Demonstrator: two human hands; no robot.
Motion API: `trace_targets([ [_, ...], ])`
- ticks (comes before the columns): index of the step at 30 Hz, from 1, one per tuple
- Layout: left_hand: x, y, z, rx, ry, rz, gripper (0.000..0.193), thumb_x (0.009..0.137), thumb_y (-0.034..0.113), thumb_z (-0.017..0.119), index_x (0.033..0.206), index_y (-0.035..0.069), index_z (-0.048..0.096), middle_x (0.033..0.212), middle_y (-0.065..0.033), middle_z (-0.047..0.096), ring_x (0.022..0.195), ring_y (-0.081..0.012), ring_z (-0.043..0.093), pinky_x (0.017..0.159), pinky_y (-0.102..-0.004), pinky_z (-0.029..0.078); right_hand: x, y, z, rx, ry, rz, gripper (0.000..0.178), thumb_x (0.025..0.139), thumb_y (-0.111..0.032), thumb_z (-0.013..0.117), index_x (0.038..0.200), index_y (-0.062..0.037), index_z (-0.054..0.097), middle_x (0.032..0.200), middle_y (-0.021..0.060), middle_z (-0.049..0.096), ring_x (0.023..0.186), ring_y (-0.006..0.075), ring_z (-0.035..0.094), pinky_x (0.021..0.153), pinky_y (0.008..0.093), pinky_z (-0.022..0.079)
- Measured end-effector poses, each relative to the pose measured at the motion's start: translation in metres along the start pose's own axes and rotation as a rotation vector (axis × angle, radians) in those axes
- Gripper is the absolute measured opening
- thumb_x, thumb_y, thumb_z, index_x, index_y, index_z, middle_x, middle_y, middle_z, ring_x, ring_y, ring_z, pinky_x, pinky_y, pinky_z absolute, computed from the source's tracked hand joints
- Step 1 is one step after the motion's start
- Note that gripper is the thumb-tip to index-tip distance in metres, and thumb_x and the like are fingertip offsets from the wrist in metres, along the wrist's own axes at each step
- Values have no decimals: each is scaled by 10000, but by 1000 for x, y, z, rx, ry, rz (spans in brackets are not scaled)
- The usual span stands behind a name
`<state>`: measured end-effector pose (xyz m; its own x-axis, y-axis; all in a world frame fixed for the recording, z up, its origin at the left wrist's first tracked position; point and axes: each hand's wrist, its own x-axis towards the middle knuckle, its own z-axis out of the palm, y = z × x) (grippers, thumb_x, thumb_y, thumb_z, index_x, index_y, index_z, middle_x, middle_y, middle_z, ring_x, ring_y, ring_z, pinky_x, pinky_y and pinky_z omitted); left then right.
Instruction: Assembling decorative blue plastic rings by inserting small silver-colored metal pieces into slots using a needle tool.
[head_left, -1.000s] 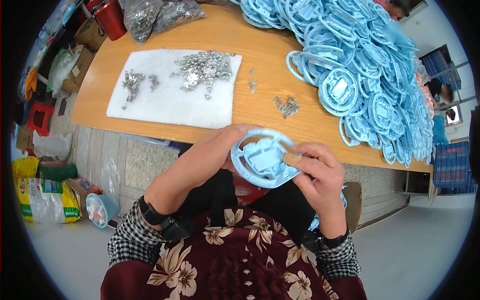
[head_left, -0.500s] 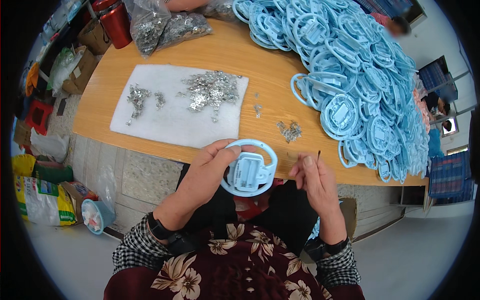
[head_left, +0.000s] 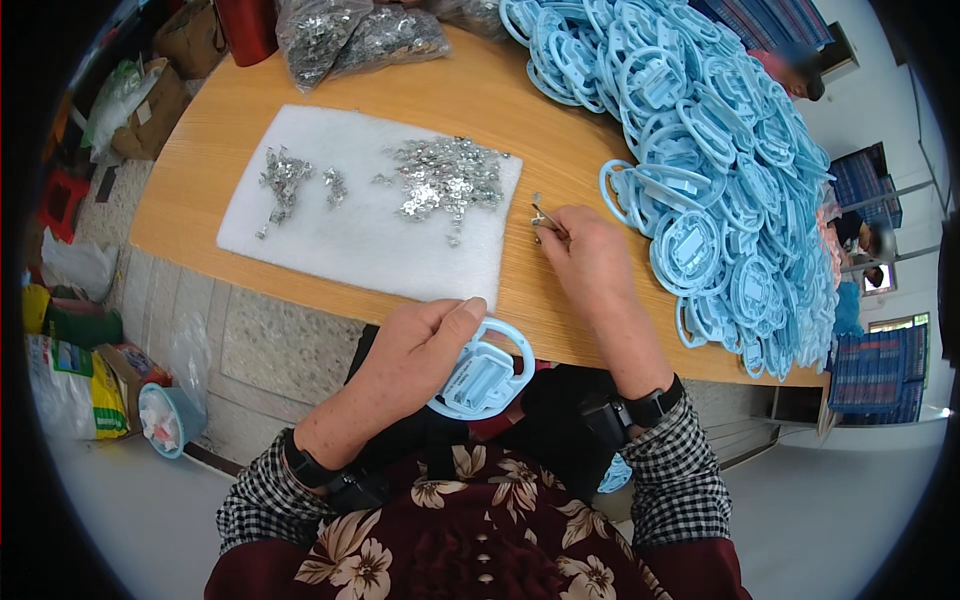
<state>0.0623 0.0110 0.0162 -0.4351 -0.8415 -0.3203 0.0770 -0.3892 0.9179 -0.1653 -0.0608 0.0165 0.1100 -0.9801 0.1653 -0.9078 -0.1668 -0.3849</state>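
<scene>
- The near edge of the wooden table (head_left: 190, 195) curves across the middle of the frame; bare wood runs between the white felt pad (head_left: 345, 250), left of centre, and the heaped light-blue plastic rings (head_left: 700, 215), upper right.
- Right hand (head_left: 592, 255): reaching up over that bare strip, fingers pinched around a thin tool (head_left: 546, 215), its exact kind unclear, the tip near small metal pieces (head_left: 537, 197).
- Left hand (head_left: 412, 355): just below centre, thumb over the rim, gripping a light-blue ring-shaped plastic part (head_left: 484, 385).
- That part lies beyond the table's near edge, above the lap, below and left of the right hand.
</scene>
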Motion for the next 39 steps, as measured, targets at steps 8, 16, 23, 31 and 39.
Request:
trace_targets([
  [8, 16, 9, 12, 184, 79, 235, 257, 1032, 224, 580, 1032, -20, 661, 828, -7, 691, 763, -48, 594, 692, -238, 500, -36, -29, -22, 706, -87, 231, 156, 876, -136, 726, 903, -5, 647, 735, -1, 596, 687, 69, 531, 628, 240, 441],
  [16, 24, 16, 13, 457, 89, 304, 190, 995, 205, 632, 987, 16, 656, 768, -37, 676, 724, -55, 580, 649, -267, 497, -55, -30, -35, 842, -67, 150, 129, 911, -125, 705, 914, -11, 644, 743, -38, 572, 688, 35, 496, 602, 215, 407],
  [23, 22, 25, 15, 613, -70, 424, 157, 972, 181, 649, 968, 24, 658, 734, -70, 654, 664, -107, 585, 639, -288, 495, -50, -24, -83, 548, -370, 125, 147, 899, -123, 710, 881, 8, 644, 672, -8, 537, 633, 38, 447, 546, 243, 375],
  [31, 25, 19, 20, 608, -165, 522, 127, 961, 158, 667, 967, 31, 669, 790, -81, 677, 679, -156, 625, 643, -303, 503, -58, -14, -89, 613, -479, 61, 129, 871, -76, 705, 886, 24, 624, 730, -35, 556, 686, 37, 470, 607, 238, 416],
  [39, 23, 24, 18, 532, -77, 328, 204, 1006, 200, 611, 999, 6, 674, 821, -53, 698, 749, -98, 641, 681, -268, 510, -62, -9, -77, 681, -448, 171, 97, 865, -76, 683, 866, 3, 626, 725, -53, 536, 664, 30, 454, 595, 223, 397],
])
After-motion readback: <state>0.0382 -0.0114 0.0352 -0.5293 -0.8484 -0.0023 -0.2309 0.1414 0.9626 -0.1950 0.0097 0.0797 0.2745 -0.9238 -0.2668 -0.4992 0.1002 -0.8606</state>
